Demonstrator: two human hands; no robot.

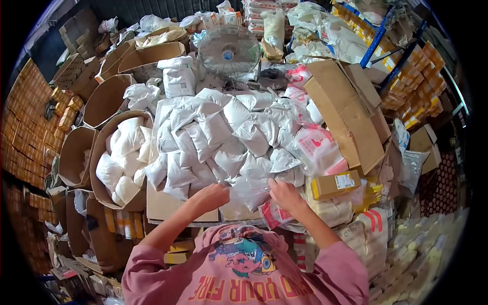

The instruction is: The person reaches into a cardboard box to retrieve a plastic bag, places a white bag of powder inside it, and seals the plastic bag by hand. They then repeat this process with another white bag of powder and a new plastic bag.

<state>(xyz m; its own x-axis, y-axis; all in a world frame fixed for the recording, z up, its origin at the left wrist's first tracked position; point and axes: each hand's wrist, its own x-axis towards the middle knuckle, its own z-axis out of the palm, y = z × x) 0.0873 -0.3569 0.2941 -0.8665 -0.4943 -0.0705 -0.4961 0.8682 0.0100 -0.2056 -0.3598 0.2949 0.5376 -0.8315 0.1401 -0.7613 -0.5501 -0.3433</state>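
Between my two hands a clear plastic bag (250, 192) is stretched, its top edge gripped at both ends. My left hand (215, 195) is closed on the bag's left corner. At the opposite corner my right hand (284, 195) pinches the plastic. Just beyond lies a large heap of filled white bags (206, 127) on the table. Under my hands shows a flat cardboard sheet (178, 209). Near my right hand is a pink-and-white printed packet (274, 213).
A fan (229, 51) stands behind the heap. To the left, an open cardboard box (101, 190) holds several full white bags. On the right are pink-printed plastic bags (317, 145), a brown taped box (335, 185) with a label, and a large cardboard piece (345, 112).
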